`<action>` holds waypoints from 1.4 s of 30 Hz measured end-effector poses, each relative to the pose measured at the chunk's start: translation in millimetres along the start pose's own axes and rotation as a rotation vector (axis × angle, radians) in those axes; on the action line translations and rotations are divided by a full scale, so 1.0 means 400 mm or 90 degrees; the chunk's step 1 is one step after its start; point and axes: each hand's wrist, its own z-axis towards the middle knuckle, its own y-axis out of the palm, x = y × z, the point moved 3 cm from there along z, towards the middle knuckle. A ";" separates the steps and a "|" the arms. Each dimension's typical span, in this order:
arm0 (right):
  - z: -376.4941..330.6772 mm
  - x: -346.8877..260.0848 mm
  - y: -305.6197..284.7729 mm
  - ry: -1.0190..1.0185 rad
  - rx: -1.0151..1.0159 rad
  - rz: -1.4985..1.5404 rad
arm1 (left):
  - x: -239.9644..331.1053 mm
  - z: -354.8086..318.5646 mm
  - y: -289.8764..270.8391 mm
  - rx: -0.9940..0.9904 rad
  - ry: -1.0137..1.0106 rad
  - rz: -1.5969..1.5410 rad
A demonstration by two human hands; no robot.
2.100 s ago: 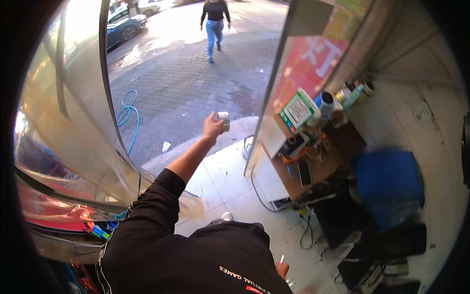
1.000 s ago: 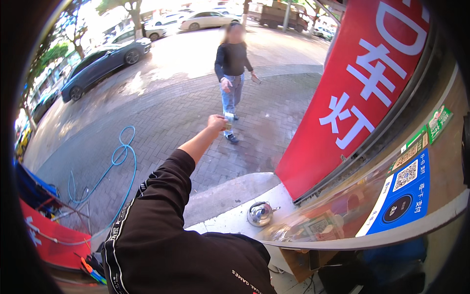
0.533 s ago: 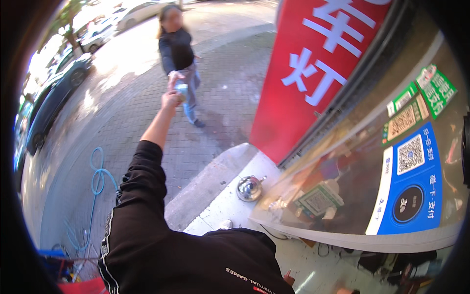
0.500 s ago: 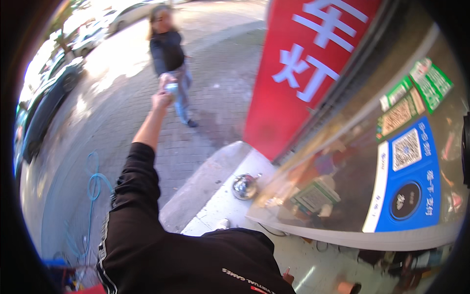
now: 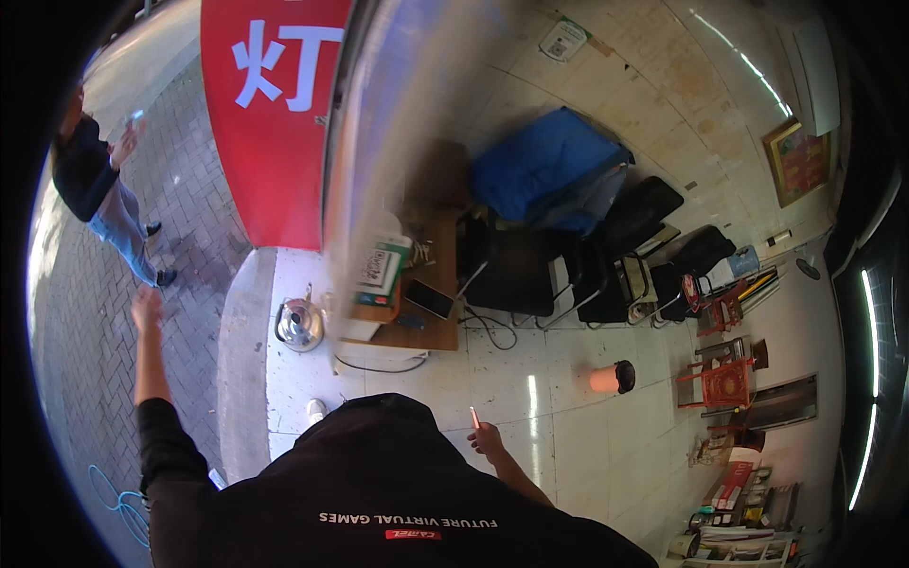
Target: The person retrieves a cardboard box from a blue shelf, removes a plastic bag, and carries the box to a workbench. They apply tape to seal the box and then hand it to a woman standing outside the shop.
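Partly blurred left hand (image 5: 145, 308), thin stick (image 5: 473, 417) unclear

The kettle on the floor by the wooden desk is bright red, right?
Not quite. The head view shows the kettle on the floor by the wooden desk, but it is shiny silver metal, not red. The red thing nearby is the big sign above it.

A shiny metal kettle (image 5: 299, 325) stands on glossy floor tiles (image 5: 568, 426) beside a matt wooden desk (image 5: 436, 303).

glass door (image 5: 379, 170): motion-blurred | left hand (image 5: 145, 308): blurred | other person's head: cut off
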 end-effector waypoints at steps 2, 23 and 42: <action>-0.011 0.032 -0.060 -0.005 -0.008 0.009 | -0.216 -0.259 0.115 -0.096 -0.035 0.097; -0.231 0.624 -1.022 -0.115 0.551 0.443 | -0.616 -1.819 1.958 -1.067 -0.110 0.766; -0.659 1.629 -1.586 0.107 0.877 0.798 | -0.488 -4.502 1.548 -2.108 -0.373 0.631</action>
